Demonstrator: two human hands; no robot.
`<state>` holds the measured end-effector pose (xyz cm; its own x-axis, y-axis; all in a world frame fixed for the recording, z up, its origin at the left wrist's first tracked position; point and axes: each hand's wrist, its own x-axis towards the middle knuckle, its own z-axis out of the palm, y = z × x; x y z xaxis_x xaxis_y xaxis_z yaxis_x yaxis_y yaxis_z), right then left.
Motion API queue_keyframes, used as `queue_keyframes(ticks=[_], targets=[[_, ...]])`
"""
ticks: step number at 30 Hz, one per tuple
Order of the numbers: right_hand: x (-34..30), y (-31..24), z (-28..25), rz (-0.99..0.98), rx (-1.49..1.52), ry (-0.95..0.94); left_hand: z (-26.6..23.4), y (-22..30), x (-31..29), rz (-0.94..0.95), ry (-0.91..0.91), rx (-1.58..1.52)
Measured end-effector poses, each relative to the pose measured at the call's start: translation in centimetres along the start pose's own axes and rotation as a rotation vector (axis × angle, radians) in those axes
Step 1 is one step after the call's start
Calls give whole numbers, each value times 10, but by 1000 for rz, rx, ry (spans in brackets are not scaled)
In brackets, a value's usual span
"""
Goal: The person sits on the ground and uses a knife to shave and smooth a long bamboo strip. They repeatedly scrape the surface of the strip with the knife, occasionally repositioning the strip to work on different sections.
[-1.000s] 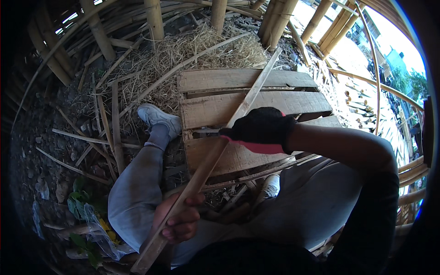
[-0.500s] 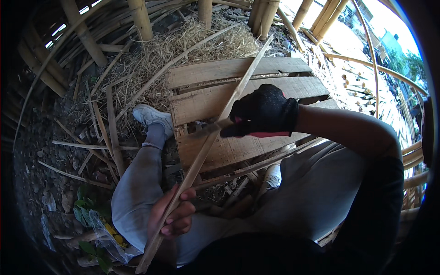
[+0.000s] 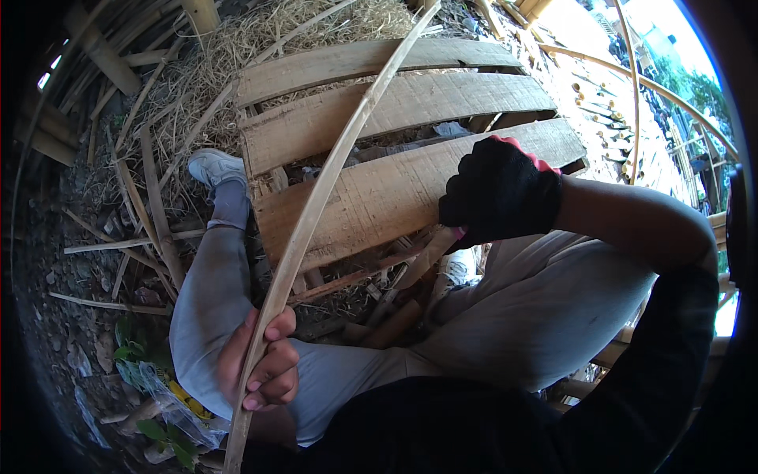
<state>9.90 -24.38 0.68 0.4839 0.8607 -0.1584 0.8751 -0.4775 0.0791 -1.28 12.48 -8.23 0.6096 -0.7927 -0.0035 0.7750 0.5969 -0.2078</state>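
Gripping bamboo strip (image 3: 316,205) w/ bare left hand (image 3: 260,365); gloved right hand (image 3: 497,192) clenched on wooden handle (image 3: 430,253).

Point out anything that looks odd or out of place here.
Only one hand is gloved: the right hand wears a black glove, while the bare left hand grips the bamboo strip. Straw and offcuts litter the ground around the planks.
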Motion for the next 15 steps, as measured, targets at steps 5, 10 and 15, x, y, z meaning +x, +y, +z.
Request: queue_keyframes(ticks=[5, 10, 15], targets=[[-4, -10, 1, 164, -39, 84, 5, -7, 2, 66, 0, 44], [-12, -16, 1, 303, -62, 180, 1, -12, 6, 98, -11, 56], [-8, -15, -5, 352, -43, 202, 6, -13, 3, 137, -46, 114]])
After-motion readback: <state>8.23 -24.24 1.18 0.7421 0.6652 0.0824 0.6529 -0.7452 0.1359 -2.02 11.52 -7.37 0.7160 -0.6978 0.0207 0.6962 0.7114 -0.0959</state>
